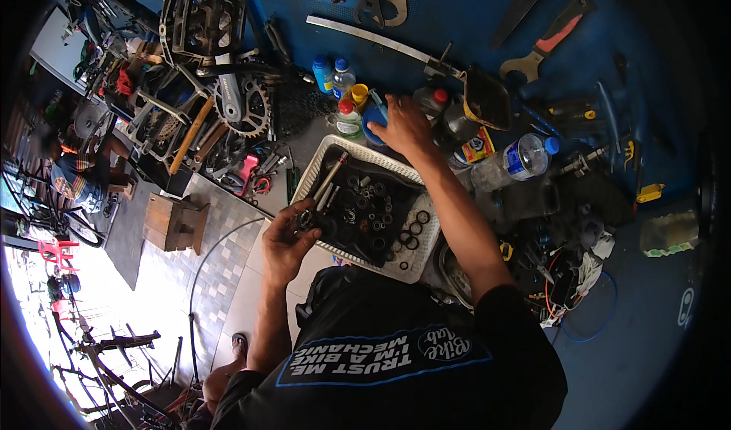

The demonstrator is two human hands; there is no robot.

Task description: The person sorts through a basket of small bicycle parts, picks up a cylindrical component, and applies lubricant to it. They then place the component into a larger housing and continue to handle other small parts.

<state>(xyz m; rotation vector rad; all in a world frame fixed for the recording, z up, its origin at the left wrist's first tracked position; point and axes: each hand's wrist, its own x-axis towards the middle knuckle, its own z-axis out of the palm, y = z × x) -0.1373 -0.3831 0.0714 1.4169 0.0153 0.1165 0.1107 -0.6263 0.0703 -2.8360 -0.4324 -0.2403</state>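
My left hand [286, 241] is closed by the near left rim of a white plastic basket [308, 172]. Its thumb and fingers pinch a small dark metal part [306, 219] whose kind I cannot make out. A pale rod with a reddish end [330, 177] lies in the basket close to those fingers. Beyond the far rim, my right hand [405, 129] is over a round blue tub [372, 118], thumb and fingers around a thin light-blue stick [378, 101]. Rings and small metal parts [369, 205] lie on black lining, with black rubber rings [411, 241] at the basket's right end.
Bottles, including one with a red cap [349, 119], stand behind the basket. A clear bottle [514, 162] lies to the right. Cranks and a chainring [242, 106] crowd the left; tools hang on the blue wall [457, 19]. A wooden stool [173, 223] stands on the floor.
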